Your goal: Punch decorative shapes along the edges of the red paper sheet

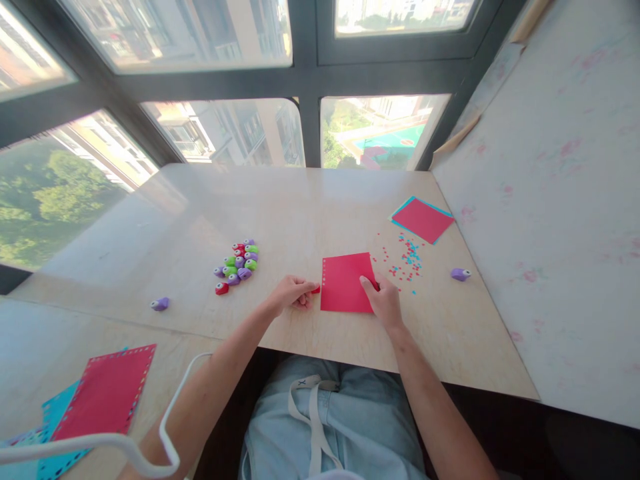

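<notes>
A red sheet of paper (346, 283) lies in front of me, with a short row of punched holes down the upper part of its left edge. My right hand (384, 300) grips its right edge, thumb on top. At the left edge, my left hand (294, 293) is closed around a small red craft punch (315, 289), mostly hidden by the fingers. The punch sits at or just beside the paper's edge; I cannot tell whether it touches. Red and blue paper bits (411, 257) are scattered right of the sheet.
Several purple, green and red craft punches (240, 262) stand grouped at left; single purple ones are at far left (160, 304) and right (461, 274). Stacked paper (424, 220) lies back right, hole-edged sheets (107, 393) front left. A white cable (167, 427) crosses my left arm.
</notes>
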Motion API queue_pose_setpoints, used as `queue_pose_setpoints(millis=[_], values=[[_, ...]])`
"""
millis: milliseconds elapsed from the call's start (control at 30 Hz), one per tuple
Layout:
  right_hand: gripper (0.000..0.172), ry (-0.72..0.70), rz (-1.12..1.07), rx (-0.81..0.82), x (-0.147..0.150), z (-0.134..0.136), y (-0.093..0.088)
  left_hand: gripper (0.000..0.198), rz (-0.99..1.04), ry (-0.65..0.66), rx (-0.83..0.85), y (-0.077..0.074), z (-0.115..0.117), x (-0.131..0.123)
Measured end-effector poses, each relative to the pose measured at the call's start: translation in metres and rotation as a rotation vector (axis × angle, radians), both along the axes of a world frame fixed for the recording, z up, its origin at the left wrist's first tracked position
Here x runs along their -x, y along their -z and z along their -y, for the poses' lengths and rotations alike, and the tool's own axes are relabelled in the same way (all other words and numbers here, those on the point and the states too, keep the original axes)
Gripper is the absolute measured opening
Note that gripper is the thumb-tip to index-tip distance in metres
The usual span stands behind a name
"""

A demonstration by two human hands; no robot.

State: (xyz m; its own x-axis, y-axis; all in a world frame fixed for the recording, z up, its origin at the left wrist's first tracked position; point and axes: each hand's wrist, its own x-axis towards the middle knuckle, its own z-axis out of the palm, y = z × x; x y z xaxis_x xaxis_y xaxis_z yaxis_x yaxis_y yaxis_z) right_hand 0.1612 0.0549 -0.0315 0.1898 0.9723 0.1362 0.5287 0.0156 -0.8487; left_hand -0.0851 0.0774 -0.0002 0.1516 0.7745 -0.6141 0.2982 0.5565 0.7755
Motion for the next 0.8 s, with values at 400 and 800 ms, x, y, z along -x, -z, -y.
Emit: queue_pose_setpoints(millis=[400, 800], values=[[0.033, -0.001, -0.110, 0.029, -0.003, 0.004, -0.005, 0.041, 0.027, -0.224, -0.362, 0.012, 0.022, -0.001], [0.036, -0.009, -0.429, 0.071, -0.005, 0.004, -0.004, 0.046, 0.042, -0.241, -0.568, 0.015, 0.050, -0.012]])
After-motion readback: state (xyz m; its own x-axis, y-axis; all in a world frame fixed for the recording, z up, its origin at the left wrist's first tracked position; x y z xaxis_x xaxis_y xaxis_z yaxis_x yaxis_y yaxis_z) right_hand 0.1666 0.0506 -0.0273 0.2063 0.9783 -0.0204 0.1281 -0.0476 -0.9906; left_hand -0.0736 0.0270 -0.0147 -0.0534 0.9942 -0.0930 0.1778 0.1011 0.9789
